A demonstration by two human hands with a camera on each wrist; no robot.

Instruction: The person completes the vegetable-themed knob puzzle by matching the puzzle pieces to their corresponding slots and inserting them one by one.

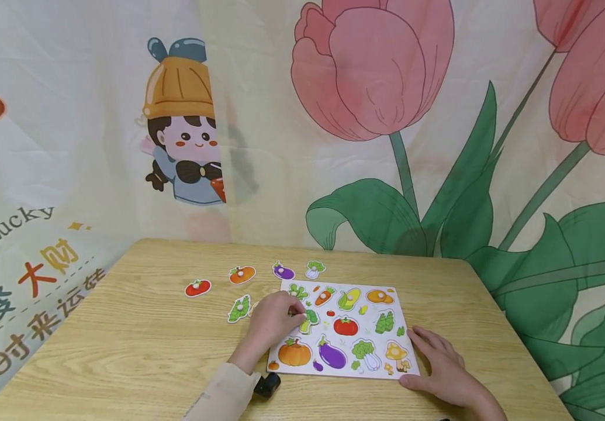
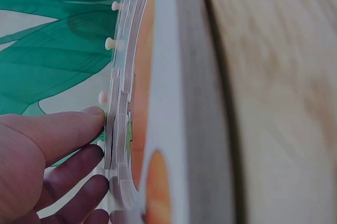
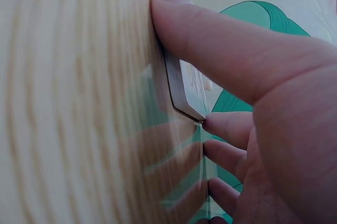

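A white vegetable puzzle board [image 1: 328, 365] lies on the table. My left hand [image 1: 273, 316] reaches over its left side and pinches a broccoli piece [image 1: 310, 321] between thumb and fingers. In the left wrist view, the thumb [image 2: 73, 129] is against the layered edge of the piece. At the board's front right corner, my right hand [image 1: 441, 368] holds the edges, its thumb [image 3: 210, 32] on the front edge and its fingers along the right side. Carrot [image 1: 324, 297] and corn [image 1: 350, 299] pieces sit in the board. A pea piece [image 1: 239, 309] lies left of it.
Loose knobbed pieces lie behind and left of the board: a tomato [image 1: 197, 287], a pumpkin [image 1: 242, 275], an eggplant [image 1: 283, 271] and a cabbage [image 1: 315, 269]. Another piece is mostly hidden behind my left hand. A black object [image 1: 267, 386] is by the left cuff. A printed curtain [image 1: 260, 146] hangs behind the wooden table [image 1: 139, 327].
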